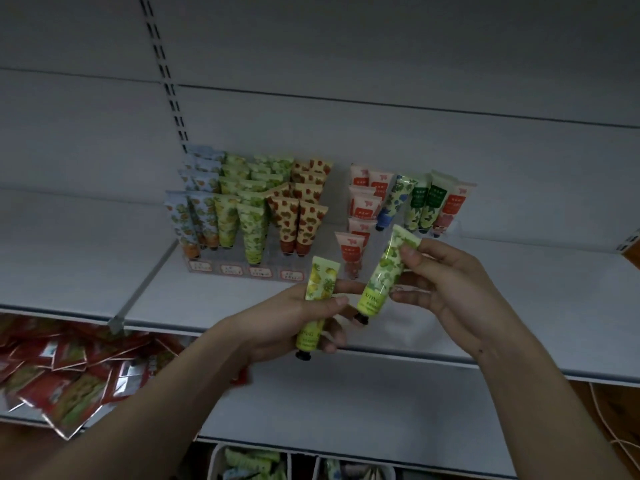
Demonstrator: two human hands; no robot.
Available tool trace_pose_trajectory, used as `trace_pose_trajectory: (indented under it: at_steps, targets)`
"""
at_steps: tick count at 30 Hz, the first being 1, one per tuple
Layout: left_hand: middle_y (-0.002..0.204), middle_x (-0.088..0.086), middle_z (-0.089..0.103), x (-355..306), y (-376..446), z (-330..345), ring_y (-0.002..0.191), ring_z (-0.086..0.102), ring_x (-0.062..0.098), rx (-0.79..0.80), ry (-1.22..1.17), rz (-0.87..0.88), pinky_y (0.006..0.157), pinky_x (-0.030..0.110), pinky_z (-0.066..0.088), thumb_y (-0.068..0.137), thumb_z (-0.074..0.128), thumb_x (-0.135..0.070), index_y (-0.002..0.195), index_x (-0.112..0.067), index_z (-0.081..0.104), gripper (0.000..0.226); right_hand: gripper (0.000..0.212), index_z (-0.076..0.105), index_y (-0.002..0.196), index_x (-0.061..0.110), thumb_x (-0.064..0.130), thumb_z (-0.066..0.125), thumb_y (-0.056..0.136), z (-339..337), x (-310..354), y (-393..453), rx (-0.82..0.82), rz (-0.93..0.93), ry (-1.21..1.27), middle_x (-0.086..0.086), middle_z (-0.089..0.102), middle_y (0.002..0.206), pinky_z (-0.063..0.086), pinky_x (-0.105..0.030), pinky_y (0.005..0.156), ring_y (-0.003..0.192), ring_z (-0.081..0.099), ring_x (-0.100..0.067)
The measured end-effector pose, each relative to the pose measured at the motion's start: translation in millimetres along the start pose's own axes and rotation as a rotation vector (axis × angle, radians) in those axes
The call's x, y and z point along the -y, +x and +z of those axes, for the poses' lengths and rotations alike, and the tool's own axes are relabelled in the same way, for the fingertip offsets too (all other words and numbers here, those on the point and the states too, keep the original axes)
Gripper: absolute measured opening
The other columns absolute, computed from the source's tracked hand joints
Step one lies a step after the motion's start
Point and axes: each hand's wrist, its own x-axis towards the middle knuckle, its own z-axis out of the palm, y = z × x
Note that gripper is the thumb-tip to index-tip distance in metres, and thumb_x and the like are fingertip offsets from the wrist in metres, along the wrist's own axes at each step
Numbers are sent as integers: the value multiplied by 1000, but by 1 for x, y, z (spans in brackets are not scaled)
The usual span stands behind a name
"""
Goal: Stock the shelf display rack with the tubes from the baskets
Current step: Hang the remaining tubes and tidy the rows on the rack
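My left hand grips a yellow-green lemon-print tube, cap down, in front of the shelf. My right hand pinches a green leaf-print tube by its upper end, tilted with the black cap down. Behind them a clear display rack on the white shelf holds rows of blue, yellow, green and strawberry tubes. A second clear rack to the right holds several red, blue and dark-green tubes with open slots. White baskets with more tubes show at the bottom edge.
Red foil packets are piled on the lower shelf at left. A metal divider runs across the shelf left of the racks. White cables hang at the lower right. The slotted upright rises behind.
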Motion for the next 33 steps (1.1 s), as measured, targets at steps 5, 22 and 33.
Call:
trace_pose_trajectory:
  at_steps: [5, 22, 33]
  targets:
    - [70, 3, 52, -7, -28, -37, 53, 41, 15, -125, 146, 24, 49, 25, 34, 98, 54, -21, 122, -22, 65, 27, 14, 68, 97, 2, 12, 63, 89, 31, 4, -3, 3, -57, 41, -11, 74, 86, 57, -27, 59, 73, 72, -23]
    - [129, 2, 54, -14, -50, -118, 119, 50, 20, -440, 1328, 243, 96, 31, 41, 95, 57, -14, 114, -21, 71, 25, 21, 70, 105, 15, 18, 75, 84, 135, -13, 42, -273, -493, -697, 15, 59, 75, 45, -7, 62, 72, 60, 3]
    - [124, 9, 59, -1, -44, -141, 114, 54, 26, -417, 1384, 384, 92, 26, 37, 93, 63, -13, 116, -13, 71, 25, 14, 66, 102, 18, 18, 71, 88, 142, -7, 56, -294, -527, -830, 23, 53, 73, 41, -5, 57, 67, 54, 8]
